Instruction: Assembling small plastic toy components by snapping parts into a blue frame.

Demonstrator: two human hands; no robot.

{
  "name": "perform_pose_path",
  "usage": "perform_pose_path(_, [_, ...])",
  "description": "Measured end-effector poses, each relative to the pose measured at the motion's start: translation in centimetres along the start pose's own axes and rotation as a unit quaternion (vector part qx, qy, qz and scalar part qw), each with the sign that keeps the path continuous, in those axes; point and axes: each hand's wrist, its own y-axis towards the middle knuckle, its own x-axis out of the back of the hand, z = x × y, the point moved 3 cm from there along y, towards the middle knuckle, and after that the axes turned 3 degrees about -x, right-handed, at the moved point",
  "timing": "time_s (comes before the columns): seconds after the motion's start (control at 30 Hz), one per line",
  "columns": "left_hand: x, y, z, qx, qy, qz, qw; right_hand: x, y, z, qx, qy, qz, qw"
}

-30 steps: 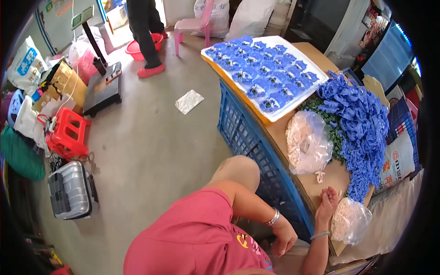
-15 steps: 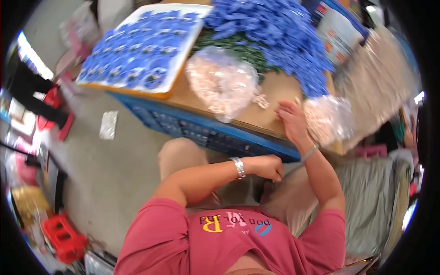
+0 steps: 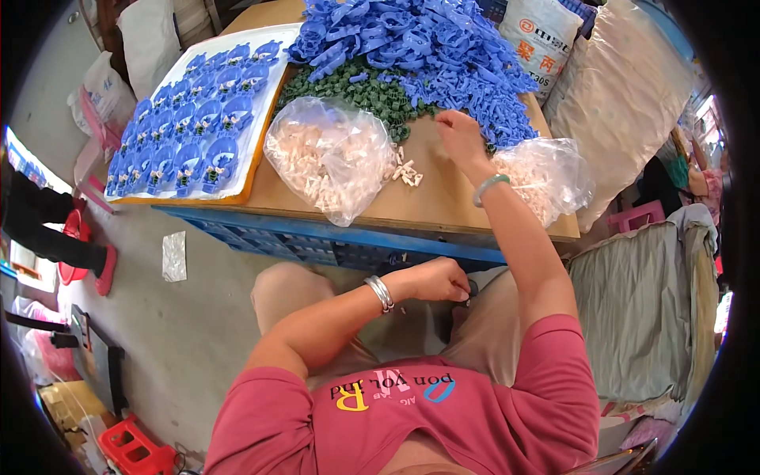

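Observation:
My left hand [image 3: 437, 279] is closed above my lap, with fingertips pinched at a tiny pale-and-dark piece [image 3: 468, 302] too small to name. Out over the table, my right hand [image 3: 461, 139] has its fingers drawn together at the near edge of a heap of small green plastic parts [image 3: 348, 93]; whatever they pinch is hidden. Blue plastic parts [image 3: 380, 36] are piled behind. A clear bag of cream-coloured small parts [image 3: 324, 154] lies left of that hand, with a few loose cream pieces [image 3: 408, 173] beside it. Another such bag [image 3: 538, 178] rests by my right wrist.
At the table's left, a white tray [image 3: 261, 103] bears rows of blue pieces with green and cream bits. A blue crate [image 3: 317, 241] stands under the tabletop. Sacks [image 3: 633, 95] lean at the far right. A person's leg [image 3: 55, 237] shows at left, near a red stool [image 3: 134, 450].
My right hand has moved forward from between the two bags to the edge of the green parts. My left hand stays closed above my lap. The head view has shifted slightly.

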Motion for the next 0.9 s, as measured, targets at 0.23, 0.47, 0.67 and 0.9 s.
perform_pose_path(0.23, [1.6,-0.4,-0.7,-0.007,-0.002,-0.042,0.999,-2.3,5.0,1.4,0.093,-0.089,-0.098,0.987])
perform_pose_path(0.47, [2.3,-0.5,-1.0,-0.026,0.001,-0.055,0.998,-4.1,8.4,1.2,0.063,-0.139,-0.002,0.988])
perform_pose_path(0.67, [2.6,-0.8,-1.4,-0.008,0.003,-0.058,0.998,-4.5,6.8,2.5,0.058,-0.169,0.025,0.984])
perform_pose_path(0.9, [2.7,-0.9,-1.5,-0.004,0.002,-0.065,0.998,-4.3,6.0,3.7,0.112,-0.122,0.107,0.980])
